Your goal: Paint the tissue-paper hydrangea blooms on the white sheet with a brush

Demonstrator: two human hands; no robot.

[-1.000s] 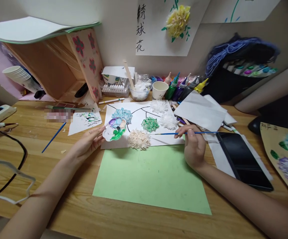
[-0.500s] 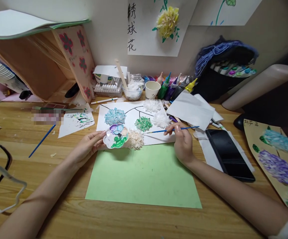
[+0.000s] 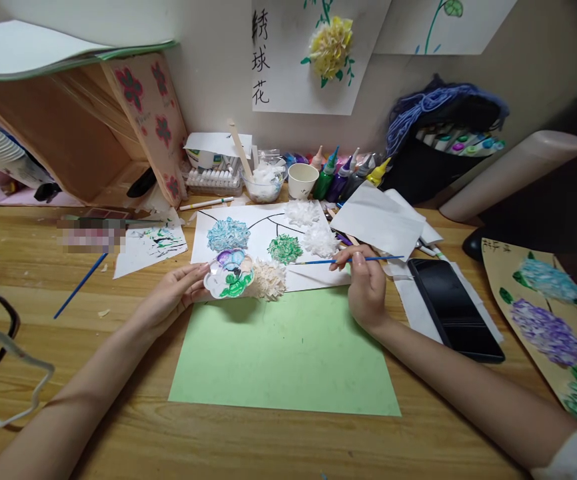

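My left hand [image 3: 181, 288] grips the edge of a white flower-shaped paint palette [image 3: 217, 285] with green, purple, blue and peach paint in its wells. Pinched in my right hand [image 3: 366, 283] is a thin blue paintbrush [image 3: 378, 258], its tip pointing left at the peach paper flower [image 3: 270, 280]; contact cannot be made out. That flower sits at the lower edge of a white sheet [image 3: 318, 283], partly behind the palette. Also on the sheet are a blue flower [image 3: 228, 234], a green flower [image 3: 285, 249] and white flowers [image 3: 321, 239], with black drawn branches.
Green paper [image 3: 283, 360] lies in front of the sheet. A phone [image 3: 456, 310] is at the right, beside a finished flower picture [image 3: 548, 330]. Behind stand a paper cup [image 3: 303, 181], paint bottles [image 3: 341, 179] and a bowl of scraps [image 3: 262, 185]. Another blue brush [image 3: 81, 285] lies left.
The view has shifted slightly. The brush lies a little flatter in my right hand, its tip still near the peach flower. My left hand keeps hold of the palette.
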